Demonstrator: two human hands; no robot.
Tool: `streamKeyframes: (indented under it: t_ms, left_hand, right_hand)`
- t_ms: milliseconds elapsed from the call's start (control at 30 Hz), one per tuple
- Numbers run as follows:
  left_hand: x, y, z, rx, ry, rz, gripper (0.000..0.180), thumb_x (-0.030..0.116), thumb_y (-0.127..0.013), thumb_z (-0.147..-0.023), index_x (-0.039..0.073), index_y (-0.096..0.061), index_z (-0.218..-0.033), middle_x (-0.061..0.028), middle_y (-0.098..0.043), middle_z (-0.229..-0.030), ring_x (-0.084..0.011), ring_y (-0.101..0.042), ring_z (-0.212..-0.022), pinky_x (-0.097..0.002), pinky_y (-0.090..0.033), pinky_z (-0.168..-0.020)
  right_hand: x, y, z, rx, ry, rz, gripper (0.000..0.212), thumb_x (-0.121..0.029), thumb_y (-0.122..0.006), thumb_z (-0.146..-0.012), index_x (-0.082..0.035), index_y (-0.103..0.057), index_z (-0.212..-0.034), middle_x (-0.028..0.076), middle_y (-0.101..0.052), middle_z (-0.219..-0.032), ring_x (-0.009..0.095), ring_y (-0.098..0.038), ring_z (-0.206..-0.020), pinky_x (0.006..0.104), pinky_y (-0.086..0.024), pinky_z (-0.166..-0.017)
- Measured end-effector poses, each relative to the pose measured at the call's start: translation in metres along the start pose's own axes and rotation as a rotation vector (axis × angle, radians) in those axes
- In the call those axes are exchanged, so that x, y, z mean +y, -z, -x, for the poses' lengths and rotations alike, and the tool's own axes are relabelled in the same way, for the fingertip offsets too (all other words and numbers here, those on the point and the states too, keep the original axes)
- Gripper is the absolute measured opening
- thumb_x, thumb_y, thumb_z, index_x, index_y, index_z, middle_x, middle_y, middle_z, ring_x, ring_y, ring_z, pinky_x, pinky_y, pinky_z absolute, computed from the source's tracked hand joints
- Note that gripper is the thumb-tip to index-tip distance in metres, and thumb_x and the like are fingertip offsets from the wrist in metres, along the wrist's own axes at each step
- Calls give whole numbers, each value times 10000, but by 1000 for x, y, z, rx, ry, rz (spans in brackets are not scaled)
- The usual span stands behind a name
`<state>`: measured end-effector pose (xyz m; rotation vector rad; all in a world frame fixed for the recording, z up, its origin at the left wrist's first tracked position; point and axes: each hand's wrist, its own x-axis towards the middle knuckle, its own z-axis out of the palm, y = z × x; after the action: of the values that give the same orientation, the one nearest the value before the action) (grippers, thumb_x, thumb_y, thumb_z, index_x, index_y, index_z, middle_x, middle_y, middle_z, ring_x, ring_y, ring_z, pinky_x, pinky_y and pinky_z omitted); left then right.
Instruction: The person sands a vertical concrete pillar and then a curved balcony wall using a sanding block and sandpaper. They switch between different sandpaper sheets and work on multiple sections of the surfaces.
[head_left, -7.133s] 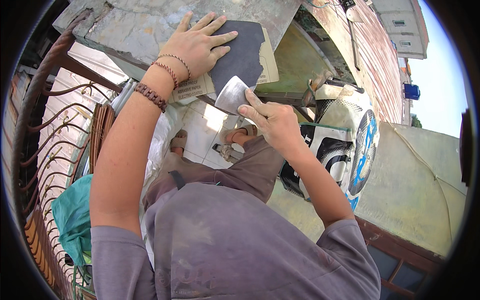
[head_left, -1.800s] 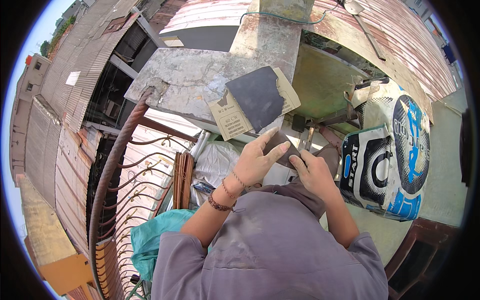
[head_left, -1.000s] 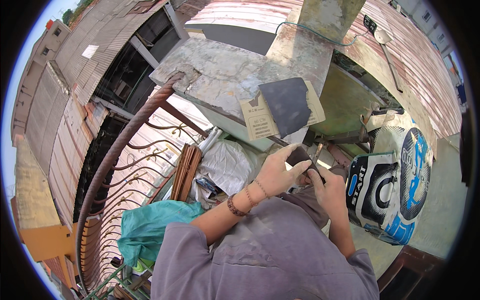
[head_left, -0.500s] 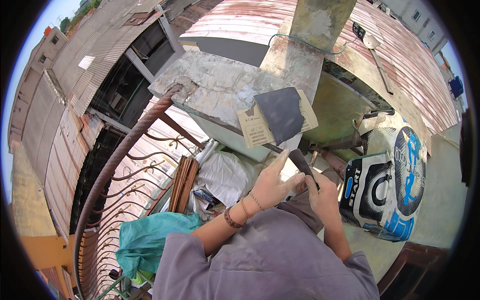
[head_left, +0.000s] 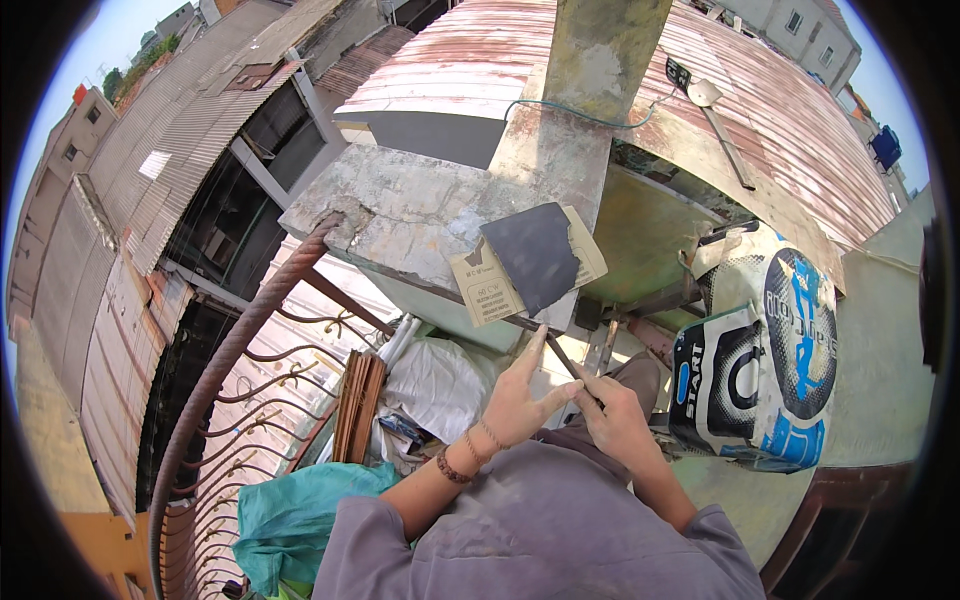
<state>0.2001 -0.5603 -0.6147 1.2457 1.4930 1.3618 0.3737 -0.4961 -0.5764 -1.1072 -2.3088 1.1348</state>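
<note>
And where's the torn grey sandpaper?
Right of the head view's centre, the torn grey sandpaper lies over tan paper on the mottled concrete ledge, beyond the left hand.

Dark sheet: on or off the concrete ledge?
On: the dark sheet lies over beige paper on the ledge.

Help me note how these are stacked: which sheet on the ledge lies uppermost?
The dark grey sheet with the ragged right edge; it covers the middle of the tan printed paper, which shows on both sides of it.
</note>
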Motion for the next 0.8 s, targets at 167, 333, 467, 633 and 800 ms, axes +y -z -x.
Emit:
streamKeyframes:
  t_ms: [167, 333, 467, 633, 800]
  left_hand:
    - [2, 4, -4, 9, 21, -79, 843, 342, -760, -874, -95, -364, -1476, -259, -478, -1469, -306, -453, -1389, -381, -351, -1136]
    - [2, 2, -4, -16, 41, -40, 814, 322, -771, -863, -76, -398, -1467, -243, -513, -1447, -290, -487, -1361, -375, -371, -1117]
    - [1, 0, -7, -12, 37, -32, 808, 300, -777, -857, -68, -400, -1469, -237, -522, -1440, -279, -493, -1355, -370, -373, -1114]
    - [2, -1, -12, -92, 57, 0, 795, 284, -790, -848, -61, -417, -1460, -222, -534, -1423, -264, -503, -1338, -373, -380, -1109]
    - [-4, -4, -15, -90, 34, 24, 775, 347, -792, -847, -77, -467, -1408, -271, -553, -1381, -338, -530, -1313, -392, -415, -1086]
  right_hand:
    - [5, 4, 3, -40, -46, -51, 407, -168, -625, -958, -88, -606, -1356, 243, -650, -916, 362, -643, -811, 392, -498, -744]
    - [8, 8, 3, 9, -83, -74, 333, -163, -637, -965, 19, -632, -1244, 236, -676, -926, 332, -652, -801, 369, -498, -746]
    - [7, 17, 7, -35, -121, -36, 300, -176, -644, -960, -3, -658, -1204, 227, -673, -858, 321, -634, -724, 371, -497, -711]
    - [9, 25, 5, -93, -137, -54, 235, -200, -659, -949, -21, -688, -1098, 217, -654, -795, 316, -596, -649, 377, -481, -658]
    - [16, 24, 4, -29, -207, -23, 246, -250, -653, -942, -54, -720, -1075, 210, -659, -761, 374, -628, -673, 428, -471, -632]
